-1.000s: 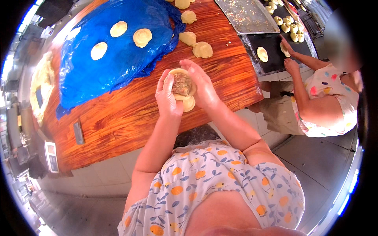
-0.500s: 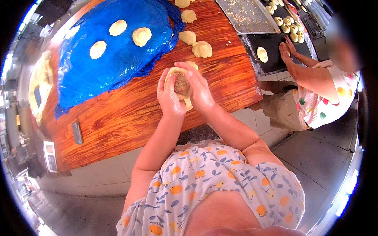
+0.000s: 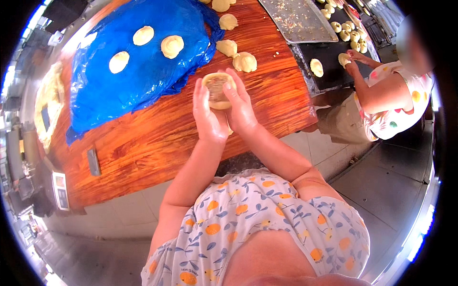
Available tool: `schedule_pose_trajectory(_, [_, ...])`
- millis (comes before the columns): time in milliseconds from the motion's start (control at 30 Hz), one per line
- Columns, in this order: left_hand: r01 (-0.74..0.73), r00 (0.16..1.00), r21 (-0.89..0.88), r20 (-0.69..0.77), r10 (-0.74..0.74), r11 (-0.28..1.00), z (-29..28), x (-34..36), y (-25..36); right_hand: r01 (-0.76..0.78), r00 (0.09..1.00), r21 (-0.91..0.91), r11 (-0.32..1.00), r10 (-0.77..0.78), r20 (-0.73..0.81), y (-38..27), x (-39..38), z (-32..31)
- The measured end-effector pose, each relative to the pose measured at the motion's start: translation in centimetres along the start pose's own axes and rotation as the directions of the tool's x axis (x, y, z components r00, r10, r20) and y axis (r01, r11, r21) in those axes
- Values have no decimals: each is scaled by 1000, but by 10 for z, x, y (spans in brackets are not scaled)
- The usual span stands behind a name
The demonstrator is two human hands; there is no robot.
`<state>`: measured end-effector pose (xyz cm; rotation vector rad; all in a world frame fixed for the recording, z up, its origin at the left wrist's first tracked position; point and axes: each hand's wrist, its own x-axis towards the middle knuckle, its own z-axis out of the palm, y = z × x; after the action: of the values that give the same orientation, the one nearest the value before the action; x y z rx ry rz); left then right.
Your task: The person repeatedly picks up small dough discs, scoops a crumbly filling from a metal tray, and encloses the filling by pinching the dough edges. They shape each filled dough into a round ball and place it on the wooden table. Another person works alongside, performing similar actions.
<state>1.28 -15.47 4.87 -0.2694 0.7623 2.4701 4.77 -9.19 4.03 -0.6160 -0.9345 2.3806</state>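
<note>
Between my two palms I hold a round of dough with brown filling [image 3: 218, 90] above the wooden table. My left hand [image 3: 208, 114] cups its left side, the thumb pointing up along the rim. On its right side is my right hand [image 3: 240, 107], with the thumb lying over the filling's edge. The pale dough wall curls up around the filling, and the top is uncovered. Part of another dough piece shows below my hands, mostly hidden. Nearest beyond my fingers lie flattened dough pieces [image 3: 244, 62] on the table.
A blue plastic sheet [image 3: 129, 90] covers a mound at the left, with several dough discs [image 3: 171, 46] on it. A dark bar [image 3: 94, 162] lies near the left edge. At the right, a co-worker [image 3: 386, 95] handles dough beside a metal tray [image 3: 305, 21] and several dough balls [image 3: 353, 35].
The filled dough has turned in my hands and moved slightly up, and both palms now flank it. The co-worker's hands have lifted a piece of dough from the dark surface.
</note>
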Motion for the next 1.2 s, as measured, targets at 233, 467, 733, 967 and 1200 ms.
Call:
schedule_pose_trajectory(233, [21, 1000, 58, -15, -20, 998, -4, 2, -4, -60, 993, -60, 996, 66, 94, -12, -2, -1])
schedule_pose_trajectory(467, [-116, 987, 208, -87, 137, 971, 0, -3, -17, 106, 991, -323, 940, -73, 114, 0, -3, -10])
schedule_pose_trajectory(733, [-104, 988, 178, -95, 123, 978, 11, -14, -11, 170, 984, -387, 906, -136, 114, -10, -7, 3])
schedule_pose_trajectory(967, [116, 991, -65, 71, -111, 991, -12, 2, 0, -281, 930, -79, 956, 292, 223, -43, 16, -10])
schedule_pose_trajectory(1200, [44, 998, 140, -55, -36, 989, 2, -13, -6, 95, 985, -409, 908, -28, 168, -31, -11, -5])
